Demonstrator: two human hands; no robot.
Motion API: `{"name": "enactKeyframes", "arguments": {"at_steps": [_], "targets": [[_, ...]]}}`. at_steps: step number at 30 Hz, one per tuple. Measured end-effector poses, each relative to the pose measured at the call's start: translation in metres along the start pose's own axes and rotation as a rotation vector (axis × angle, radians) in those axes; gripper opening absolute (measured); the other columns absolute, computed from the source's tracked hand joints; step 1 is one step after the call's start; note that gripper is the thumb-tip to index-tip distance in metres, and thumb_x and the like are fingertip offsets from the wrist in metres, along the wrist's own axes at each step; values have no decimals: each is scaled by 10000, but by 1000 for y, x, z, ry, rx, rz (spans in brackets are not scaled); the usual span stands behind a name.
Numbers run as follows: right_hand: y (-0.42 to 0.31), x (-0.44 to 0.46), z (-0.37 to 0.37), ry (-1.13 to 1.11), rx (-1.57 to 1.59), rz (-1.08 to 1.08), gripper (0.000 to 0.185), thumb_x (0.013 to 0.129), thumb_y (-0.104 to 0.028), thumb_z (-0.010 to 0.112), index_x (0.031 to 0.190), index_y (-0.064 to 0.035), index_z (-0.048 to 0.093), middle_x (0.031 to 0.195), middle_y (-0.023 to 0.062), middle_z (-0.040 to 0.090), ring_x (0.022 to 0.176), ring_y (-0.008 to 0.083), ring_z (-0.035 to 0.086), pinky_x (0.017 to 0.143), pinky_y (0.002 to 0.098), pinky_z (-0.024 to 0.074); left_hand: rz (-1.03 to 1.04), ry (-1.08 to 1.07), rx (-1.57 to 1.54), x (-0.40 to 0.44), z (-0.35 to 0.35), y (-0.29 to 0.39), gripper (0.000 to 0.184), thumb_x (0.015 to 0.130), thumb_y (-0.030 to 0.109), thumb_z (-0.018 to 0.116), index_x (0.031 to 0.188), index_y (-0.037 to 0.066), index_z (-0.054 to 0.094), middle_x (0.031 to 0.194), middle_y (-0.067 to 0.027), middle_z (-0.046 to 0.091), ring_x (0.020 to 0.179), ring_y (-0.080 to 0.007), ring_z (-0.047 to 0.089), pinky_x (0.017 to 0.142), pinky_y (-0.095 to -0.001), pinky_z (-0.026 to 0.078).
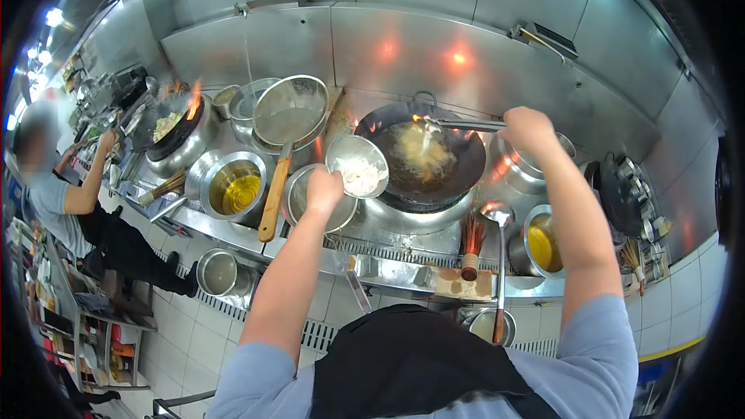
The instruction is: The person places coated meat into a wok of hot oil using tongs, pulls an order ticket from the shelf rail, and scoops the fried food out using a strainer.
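Note:
My left hand (pixel 324 188) is closed on the rim of a round metal bowl (pixel 346 146), tilted beside the wok. White pieces of food (pixel 360 177) lie in the bowl. My right hand (pixel 528 132) grips the end of metal tongs (pixel 469 124) that reach across the wok. At the tips of the tongs is a pale piece (pixel 429 124), close above the oil. Inside the dark wok (pixel 466 167), hot oil (pixel 419 157) bubbles around light pieces, and flames show at its edge.
A wooden-handled strainer (pixel 291 112) rests left of the wok. Pots of yellow oil (pixel 240 194) (pixel 543 247) stand on both sides. Nearer me are a bamboo brush (pixel 471 247) and a ladle (pixel 499 264). At far left, another person (pixel 62 194) works at a flaming wok (pixel 174 128).

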State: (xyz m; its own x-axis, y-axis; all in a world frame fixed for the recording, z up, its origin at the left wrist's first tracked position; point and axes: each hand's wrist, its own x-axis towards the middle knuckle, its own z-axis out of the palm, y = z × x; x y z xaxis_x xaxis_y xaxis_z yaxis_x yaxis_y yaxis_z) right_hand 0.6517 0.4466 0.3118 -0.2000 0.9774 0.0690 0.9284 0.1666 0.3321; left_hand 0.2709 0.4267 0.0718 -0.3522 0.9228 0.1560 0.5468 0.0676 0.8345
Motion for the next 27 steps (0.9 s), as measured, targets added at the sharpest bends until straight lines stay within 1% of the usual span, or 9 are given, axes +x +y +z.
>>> {"name": "enactKeyframes", "arguments": {"at_steps": [4, 5, 6, 10, 12, 16, 18, 22, 27], "targets": [[-20, 39, 65, -28, 94, 160, 255, 779, -191, 571, 961, -40, 666, 991, 161, 660, 915, 302, 647, 797, 404, 513, -97, -21, -62, -26, -14, 41, 271, 796, 78, 468, 940, -144, 528, 753, -268, 620, 563, -311, 654, 491, -363, 534], [-16, 41, 70, -35, 110, 178, 263, 779, -201, 576, 968, -41, 664, 1000, 165, 656, 926, 296, 645, 800, 399, 511, -65, 32, -67, -19, -3, 24, 269, 796, 108, 478, 912, -125, 544, 742, -269, 622, 598, -337, 648, 585, -399, 519], [-17, 39, 66, -49, 128, 195, 271, 779, -211, 581, 975, -41, 661, 1008, 169, 653, 937, 290, 642, 804, 393, 510, -37, 82, -68, -16, 3, 13, 270, 797, 139, 489, 884, -106, 561, 731, -270, 623, 633, -362, 643, 678, -436, 504], [-1, 20, 23, -146, 76, 189, 293, 778, -259, 606, 974, -47, 656, 1028, 158, 646, 967, 288, 626, 822, 382, 500, -129, -19, -219, -41, -23, 53, 261, 802, 140, 482, 879, -97, 560, 740, -269, 621, 652, -361, 646, 673, -436, 502], [2, 3, 1, 117, 122, 103, 301, 766, -302, 639, 942, -58, 660, 962, 140, 657, 926, 294, 627, 810, 384, 496, -210, -44, -227, -45, -32, 70, 260, 803, 145, 489, 873, -97, 553, 807, -297, 611, 799, -419, 618, 745, -463, 475], [-16, -42, -49, 23, 161, -64, 294, 753, -306, 655, 911, -58, 659, 887, 127, 659, 877, 306, 627, 789, 407, 494, -31, 19, -2, -31, -18, 62, 261, 799, 146, 495, 875, -97, 550, 867, -311, 601, 893, -449, 575, 801, -481, 446], [-34, -58, -44, 128, 140, -283, 289, 746, -305, 667, 889, -54, 649, 879, 146, 637, 851, 315, 615, 755, 419, 482, 94, 32, 50, -29, -15, 73, 259, 795, 151, 501, 873, -88, 558, 870, -305, 605, 883, -446, 577, 803, -484, 446], [-67, -56, -23, 95, -20, -327, 282, 753, -323, 667, 867, -66, 642, 836, 121, 637, 828, 293, 624, 736, 410, 489, 183, 58, 101, -27, -11, 84, 262, 788, 156, 505, 862, -87, 569, 877, -309, 603, 877, -448, 580, 803, -481, 448], [-59, -74, -59, 160, -1, -248, 274, 762, -321, 658, 833, -57, 647, 821, 114, 628, 806, 292, 620, 719, 414, 487, 58, 100, 107, -19, -23, 60, 307, 781, 174, 498, 877, -106, 575, 874, -320, 600, 858, -437, 598, 779, -475, 458]]}}
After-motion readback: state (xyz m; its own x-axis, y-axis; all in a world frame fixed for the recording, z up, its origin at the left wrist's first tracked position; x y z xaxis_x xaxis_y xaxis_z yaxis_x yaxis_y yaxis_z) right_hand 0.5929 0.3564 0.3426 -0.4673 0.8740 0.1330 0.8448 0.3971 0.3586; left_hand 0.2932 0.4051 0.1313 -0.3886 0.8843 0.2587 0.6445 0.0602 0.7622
